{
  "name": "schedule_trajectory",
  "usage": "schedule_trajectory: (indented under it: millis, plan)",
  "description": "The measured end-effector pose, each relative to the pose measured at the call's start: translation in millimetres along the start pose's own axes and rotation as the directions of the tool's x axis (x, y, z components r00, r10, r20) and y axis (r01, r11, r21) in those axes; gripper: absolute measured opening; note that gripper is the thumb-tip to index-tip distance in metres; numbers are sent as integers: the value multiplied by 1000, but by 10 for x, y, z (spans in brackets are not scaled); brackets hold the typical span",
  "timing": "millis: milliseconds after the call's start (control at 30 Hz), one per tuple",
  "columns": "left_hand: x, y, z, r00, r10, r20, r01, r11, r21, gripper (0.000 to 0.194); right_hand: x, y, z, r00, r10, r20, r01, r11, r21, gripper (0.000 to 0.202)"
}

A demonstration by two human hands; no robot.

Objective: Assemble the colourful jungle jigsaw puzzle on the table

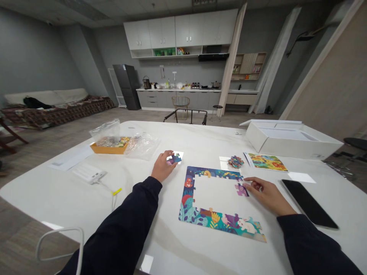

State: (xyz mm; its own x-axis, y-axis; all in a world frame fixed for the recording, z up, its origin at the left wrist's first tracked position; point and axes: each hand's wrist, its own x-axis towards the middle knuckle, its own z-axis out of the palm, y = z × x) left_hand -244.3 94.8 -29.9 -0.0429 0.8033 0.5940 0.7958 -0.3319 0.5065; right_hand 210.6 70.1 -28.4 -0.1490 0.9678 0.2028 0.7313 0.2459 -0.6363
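A partly joined jigsaw border point(187, 200) lies on the white table, with its left, top and bottom sides connected. My left hand point(164, 166), left of the border's top corner, pinches a blue and purple puzzle piece point(176, 157). At the border's right side, my right hand point(262, 191) has its thumb and index finger at the edge of a purple piece point(241, 190), just below the top row's end. Whether that piece is gripped or only touched is hard to see. A small pile of puzzle pieces point(236, 162) sits above the border.
On the left are an orange box point(109, 149) of pieces, clear plastic bags point(142, 145) and a white adapter point(90, 174) with a cable. To the right lie a black phone point(309, 202) and a colourful picture sheet point(268, 162), with a white box point(292, 139) behind.
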Motion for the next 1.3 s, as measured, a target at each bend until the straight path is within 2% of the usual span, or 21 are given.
schedule_trajectory:
  millis: [167,233,300,333,433,533,667,800,1000,1133,1200,1300]
  plan:
    - [-50,382,-40,969,248,14,-246,964,-101,48,22,11,-19,998,-6,-57,6,1000,-4,55]
    - [-103,590,-22,944,327,49,-319,940,-124,48,15,-81,-24,994,-5,-105,8,1000,29,52]
    - [-181,831,23,919,384,87,-367,915,-166,49,-15,-264,-5,991,-6,-131,24,990,139,49]
    - [-228,958,54,906,409,109,-384,902,-195,50,-38,-382,18,994,-5,-108,30,971,236,48]
    - [-382,1306,157,862,481,158,-430,860,-274,55,-117,-741,136,997,-48,58,10,854,520,45]
    - [-497,1507,238,845,503,182,-434,844,-314,59,-171,-940,263,984,-80,157,-43,756,653,40]
    - [-531,1535,261,838,503,214,-418,842,-342,58,-184,-939,315,978,-29,207,-123,720,683,40]
    - [-504,1503,229,843,488,229,-392,846,-360,62,-167,-902,294,980,-16,199,-126,724,679,41]
    - [-500,1505,230,831,517,207,-411,821,-397,52,-172,-916,284,976,-10,215,-145,708,691,41]
    - [-505,1486,226,819,524,235,-385,805,-452,42,-179,-935,246,943,-44,330,-210,689,694,44]
    - [-510,1493,212,811,534,237,-377,789,-485,45,-180,-949,231,927,-57,370,-231,691,685,47]
    - [-520,1525,191,836,501,222,-349,800,-489,50,-188,-969,232,938,-43,343,-227,672,705,47]
